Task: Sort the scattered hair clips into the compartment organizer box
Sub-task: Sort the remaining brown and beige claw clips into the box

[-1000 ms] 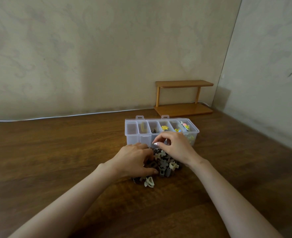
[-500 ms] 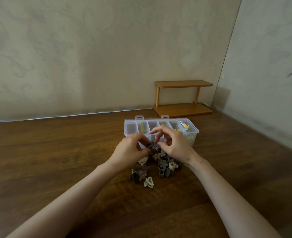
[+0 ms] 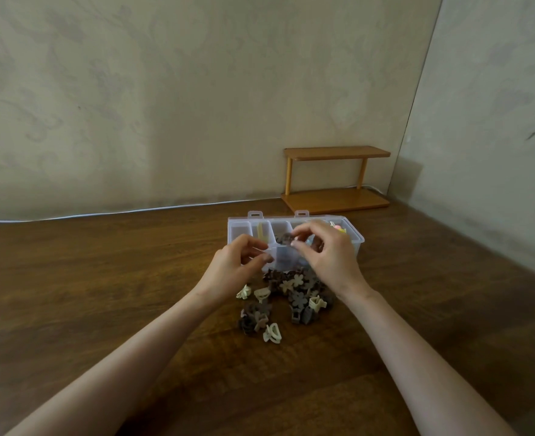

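Head cam: right hand (image 3: 329, 256) pinches a dark brown flower-shaped plastic hair clip (image 3: 286, 238) btwn thumb & fingertips, just over the middle compts of the clear plastic compartment organizer box (image 3: 233, 234). Left hand (image 3: 231, 269) hovers at the box's near-left corner, fingers curled toward the thumb; can't tell if it holds anything. Heap of brown & cream hair clips (image 3: 296, 286) lies on the dark wooden table (image 3: 102, 278) right in front of the box. A cream claw clip (image 3: 272, 333) sits at the heap's edge farthest from the box. Bright-coloured clips (image 3: 338, 228) show in the box's right-end compt. Small two-tier wooden shelf (image 3: 335, 199) stands behind the box, by the wall.
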### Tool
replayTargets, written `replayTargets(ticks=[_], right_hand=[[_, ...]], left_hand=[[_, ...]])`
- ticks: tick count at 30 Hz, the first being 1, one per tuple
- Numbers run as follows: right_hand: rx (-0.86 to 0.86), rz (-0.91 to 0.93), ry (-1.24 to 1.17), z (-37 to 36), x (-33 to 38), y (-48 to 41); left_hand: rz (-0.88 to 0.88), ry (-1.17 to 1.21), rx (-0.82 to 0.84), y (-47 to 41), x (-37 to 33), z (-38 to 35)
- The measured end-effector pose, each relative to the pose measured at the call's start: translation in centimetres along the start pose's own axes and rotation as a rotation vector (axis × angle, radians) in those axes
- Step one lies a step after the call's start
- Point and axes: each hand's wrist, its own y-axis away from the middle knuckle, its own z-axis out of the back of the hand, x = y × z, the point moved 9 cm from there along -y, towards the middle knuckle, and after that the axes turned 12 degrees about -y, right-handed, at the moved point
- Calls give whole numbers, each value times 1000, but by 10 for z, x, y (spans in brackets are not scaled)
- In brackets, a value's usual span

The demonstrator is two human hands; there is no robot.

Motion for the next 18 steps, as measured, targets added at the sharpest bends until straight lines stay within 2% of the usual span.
replayTargets(ticks=[2,4,8,13,18], right_hand=[[-167,12,33,19,0,-1],[-239,6,75,25,-1,-2],[-245,-35,168,18,-5,-10],[-132,-112,244,3,-19,-15],[-192,-74,206,20,-17,-6]], left_hand=[[-12,-33,28,-1,1,-3],[-32,-77,59,0,0,-7],[-63,-129,79,0,-4,-12],[-97,-159,112,0,-8,-15],[-172,-221,243,6,-17,-29]])
